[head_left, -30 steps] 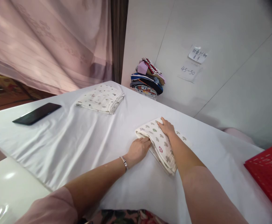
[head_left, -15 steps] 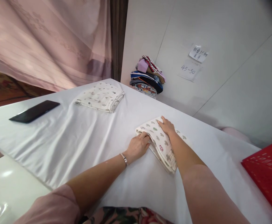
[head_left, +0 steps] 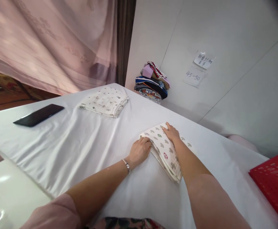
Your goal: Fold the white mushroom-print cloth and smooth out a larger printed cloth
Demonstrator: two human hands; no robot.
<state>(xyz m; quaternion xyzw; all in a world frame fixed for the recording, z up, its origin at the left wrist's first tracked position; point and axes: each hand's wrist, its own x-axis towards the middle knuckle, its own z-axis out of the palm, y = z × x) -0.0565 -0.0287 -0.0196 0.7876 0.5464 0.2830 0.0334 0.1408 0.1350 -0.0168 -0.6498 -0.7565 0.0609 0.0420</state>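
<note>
A folded cream cloth with small printed shapes (head_left: 164,149) lies on the white sheet (head_left: 81,143) in front of me. My right hand (head_left: 171,133) rests flat on its far end, fingers stretched out. My left hand (head_left: 140,151) curls against the cloth's left folded edge, fingertips tucked at the fold; a thin bracelet sits on that wrist. A second folded cloth with small prints (head_left: 104,102) lies farther back on the left.
A black phone (head_left: 38,115) lies at the left of the sheet. A pile of coloured clothes (head_left: 152,82) stands against the wall beyond the table's far corner. A red item (head_left: 274,181) lies at the right edge. Pink curtains hang on the left.
My left hand's fingers have curled more tightly against the cloth's folded edge. The right hand stays flat on the cloth. The view has shifted slightly.
</note>
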